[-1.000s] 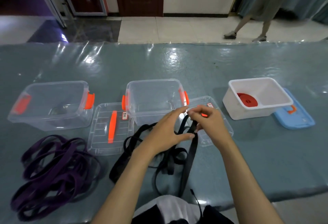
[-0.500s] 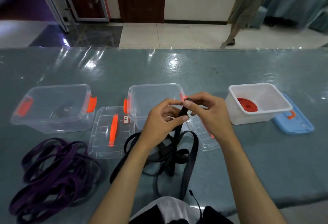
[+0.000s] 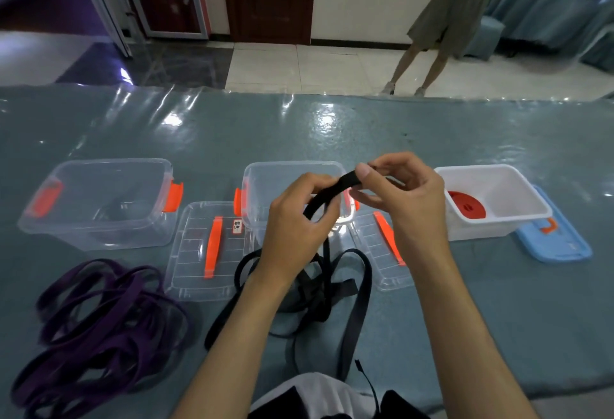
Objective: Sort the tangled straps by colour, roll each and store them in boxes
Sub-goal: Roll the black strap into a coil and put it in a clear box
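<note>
Right hand (image 3: 403, 196) pinching the end of the black strap (image 3: 335, 190) between thumb and fingers; left hand (image 3: 299, 219) gripping the same strap just below, both raised over the middle clear box (image 3: 292, 174). Rest of the strap trailing down into a loose black tangle on the worktop (image 3: 498, 302) near the body.

Best done by keeping the end pinched flat, starting a tight first turn, and feeding slack evenly through the left hand so no twist gets wound in. Crossed loops below likely to snag; worth shaking free first.

Purple straps (image 3: 96, 325) heaped near left, unrolled. Left clear box (image 3: 99, 199) further out. Red roll (image 3: 466, 207) already in the white box (image 3: 518, 219). Two clear lids (image 3: 206, 252) and a blue lid (image 3: 558, 242) flat alongside. Bystander's legs far off.
</note>
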